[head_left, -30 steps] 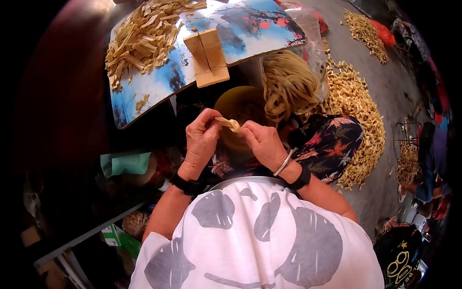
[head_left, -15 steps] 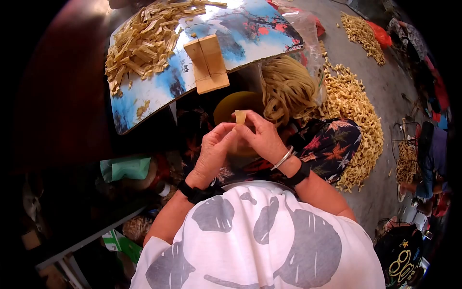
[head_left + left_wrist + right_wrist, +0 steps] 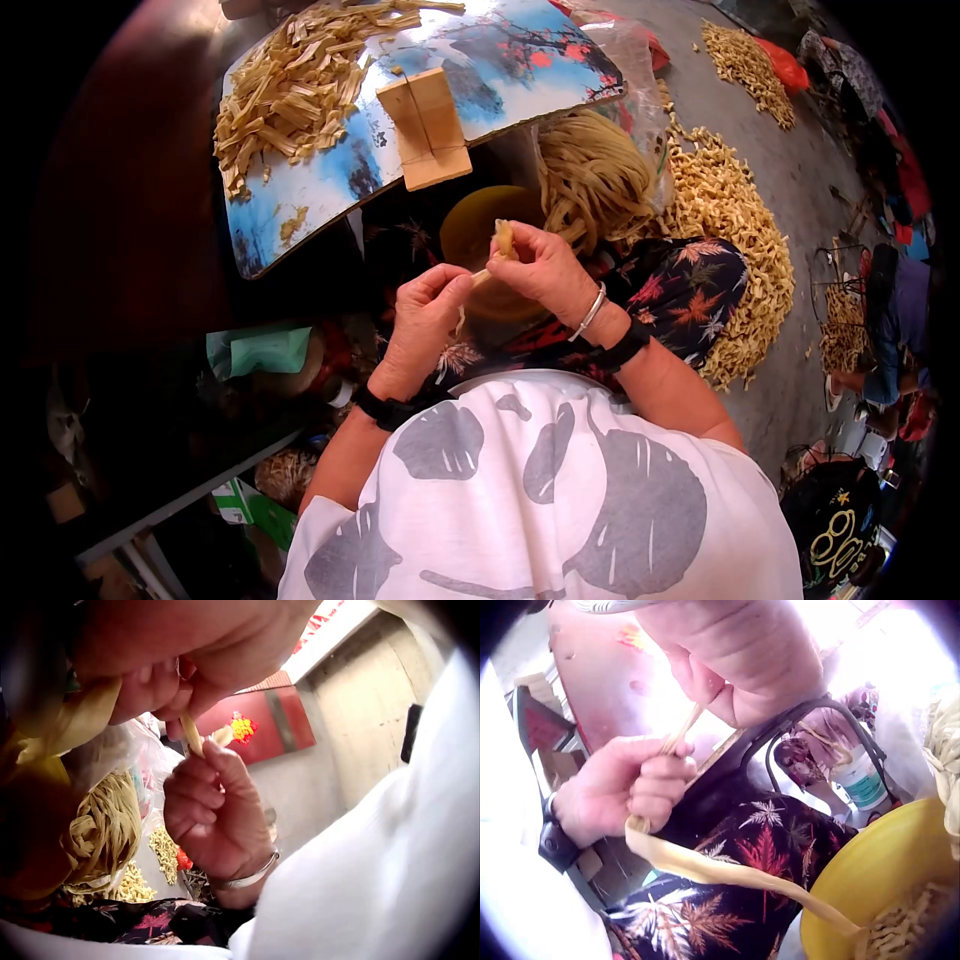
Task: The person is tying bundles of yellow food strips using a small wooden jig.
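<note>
A pale yellow flat strip [image 3: 503, 238] stretches between the two hands in front of the lap. My left hand [image 3: 425, 315] pinches it with thumb and curled fingers. Opposite, my right hand [image 3: 550, 270] grips it between thumb and fingers, with a folded end poking up above the fingertips. In the right wrist view, the strip's long tail [image 3: 727, 874] hangs from the left hand down into a yellow bucket [image 3: 829, 889], where small pale pieces lie. A bundle of long, similar strips [image 3: 595, 170] sits in a clear bag just beyond the right hand.
Ahead stands a low picture-printed table [image 3: 320, 195], bearing a heap of short flat pieces [image 3: 290, 90] and an angled wooden block [image 3: 430, 125] at its near edge. Knotted pale pieces [image 3: 740, 220] cover floor at the right; a smaller pile [image 3: 755, 75] lies farther off.
The hands came together around the strip, then drew slightly apart, the left moving left and down. The knot-like loop seen between them a second ago is no longer in view.
</note>
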A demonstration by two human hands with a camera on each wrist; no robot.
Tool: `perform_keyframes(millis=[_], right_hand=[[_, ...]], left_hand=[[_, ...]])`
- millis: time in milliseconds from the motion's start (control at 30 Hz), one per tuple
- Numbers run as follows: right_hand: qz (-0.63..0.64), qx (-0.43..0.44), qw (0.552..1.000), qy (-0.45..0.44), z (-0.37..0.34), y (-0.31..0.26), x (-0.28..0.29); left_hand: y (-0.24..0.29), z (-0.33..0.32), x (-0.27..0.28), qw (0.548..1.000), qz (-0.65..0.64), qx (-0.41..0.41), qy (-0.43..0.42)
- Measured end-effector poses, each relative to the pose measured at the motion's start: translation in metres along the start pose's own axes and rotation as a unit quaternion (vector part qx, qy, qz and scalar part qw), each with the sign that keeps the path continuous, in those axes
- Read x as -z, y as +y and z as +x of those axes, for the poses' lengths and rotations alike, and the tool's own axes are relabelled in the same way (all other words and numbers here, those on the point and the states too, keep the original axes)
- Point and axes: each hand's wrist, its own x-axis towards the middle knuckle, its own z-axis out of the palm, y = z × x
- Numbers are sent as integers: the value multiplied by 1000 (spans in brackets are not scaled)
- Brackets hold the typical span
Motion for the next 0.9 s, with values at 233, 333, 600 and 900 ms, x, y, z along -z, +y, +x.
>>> perform_keyframes(millis=[233,333,600,900], right_hand=[[28,-63,998,4,8,-15,4],[18,-26,999,-9,21,-39,1],[-230,246,930,149,97,-80,-6],[-418,295,836,196,168,-57,6]], left_hand=[[11,-3,15,999,1,18,-40],[28,10,21,986,129,-99,-24],[103,88,41,851,383,-341,114],[85,168,56,844,372,-342,181]])
